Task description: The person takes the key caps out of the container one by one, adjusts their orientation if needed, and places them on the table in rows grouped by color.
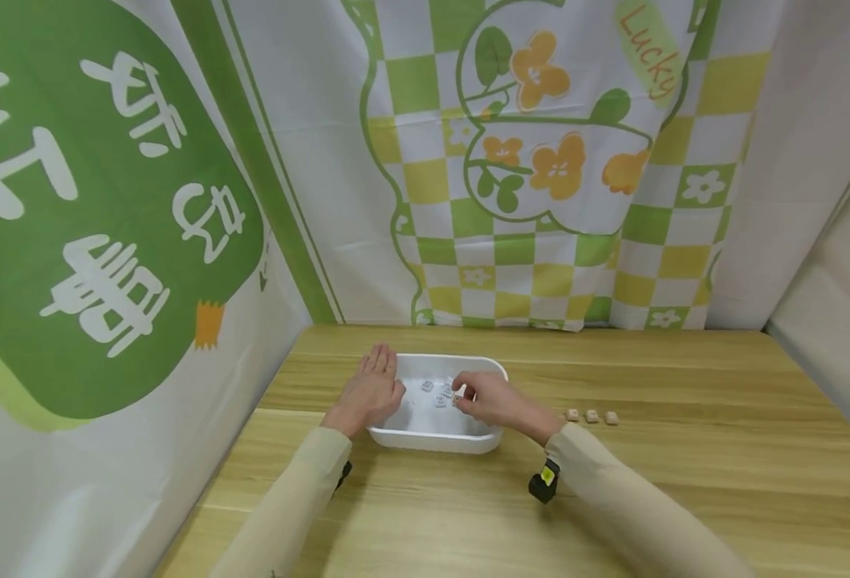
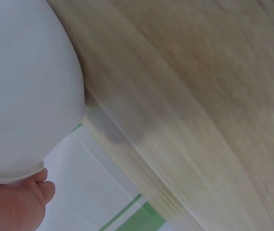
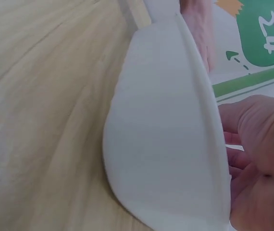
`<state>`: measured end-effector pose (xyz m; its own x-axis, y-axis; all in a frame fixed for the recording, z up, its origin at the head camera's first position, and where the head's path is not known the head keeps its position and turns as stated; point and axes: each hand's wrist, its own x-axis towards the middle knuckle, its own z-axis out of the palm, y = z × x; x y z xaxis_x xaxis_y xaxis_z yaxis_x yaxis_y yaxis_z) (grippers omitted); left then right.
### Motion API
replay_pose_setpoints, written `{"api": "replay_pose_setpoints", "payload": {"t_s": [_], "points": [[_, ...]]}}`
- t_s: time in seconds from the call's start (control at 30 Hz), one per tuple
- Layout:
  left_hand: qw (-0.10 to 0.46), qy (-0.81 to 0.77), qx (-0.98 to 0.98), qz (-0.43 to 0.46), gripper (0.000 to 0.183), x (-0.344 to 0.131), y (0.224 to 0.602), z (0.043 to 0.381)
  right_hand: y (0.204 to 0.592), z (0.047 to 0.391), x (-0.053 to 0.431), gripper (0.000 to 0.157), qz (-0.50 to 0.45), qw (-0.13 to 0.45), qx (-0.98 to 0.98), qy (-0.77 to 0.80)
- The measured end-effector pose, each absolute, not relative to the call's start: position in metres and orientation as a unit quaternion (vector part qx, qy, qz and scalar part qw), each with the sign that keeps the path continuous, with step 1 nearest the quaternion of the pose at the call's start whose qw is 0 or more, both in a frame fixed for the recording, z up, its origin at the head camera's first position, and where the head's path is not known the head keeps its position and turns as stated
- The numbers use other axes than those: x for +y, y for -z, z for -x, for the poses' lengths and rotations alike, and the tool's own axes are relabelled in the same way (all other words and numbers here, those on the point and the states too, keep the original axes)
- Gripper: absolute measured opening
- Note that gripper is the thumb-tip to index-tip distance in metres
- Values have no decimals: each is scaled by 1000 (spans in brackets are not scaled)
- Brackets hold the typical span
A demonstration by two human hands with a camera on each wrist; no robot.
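Observation:
A white plastic basin [image 1: 435,441] stands on the wooden table, with several small pale square pieces [image 1: 441,400] lying on its floor. My left hand [image 1: 372,391] rests on the basin's left rim, its fingers straight and pointing away from me. Over the basin's right side reaches my right hand [image 1: 488,396], thumb and forefinger pinching a small square piece [image 1: 457,398] close above the others. In the right wrist view the basin's outer wall [image 3: 166,125] fills the middle, and the pinching fingertips are hidden behind its rim.
To the right of the basin, three small beige square pieces [image 1: 592,417] lie in a row on the wooden table [image 1: 685,474]. Behind the table's far edge hangs a checked, flowered cloth [image 1: 497,273]. A green and white cloth [image 1: 201,337] hangs along the left.

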<state>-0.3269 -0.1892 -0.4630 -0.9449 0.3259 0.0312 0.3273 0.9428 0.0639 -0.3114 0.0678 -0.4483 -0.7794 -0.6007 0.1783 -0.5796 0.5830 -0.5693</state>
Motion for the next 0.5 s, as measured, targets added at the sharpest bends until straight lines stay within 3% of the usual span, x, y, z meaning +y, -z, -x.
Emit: {"api": "replay_pose_setpoints", "payload": {"t_s": [0.5], "points": [[16,29,-985,169,64,-189,462,327,450,328,51,23,239,102,912,316]]}}
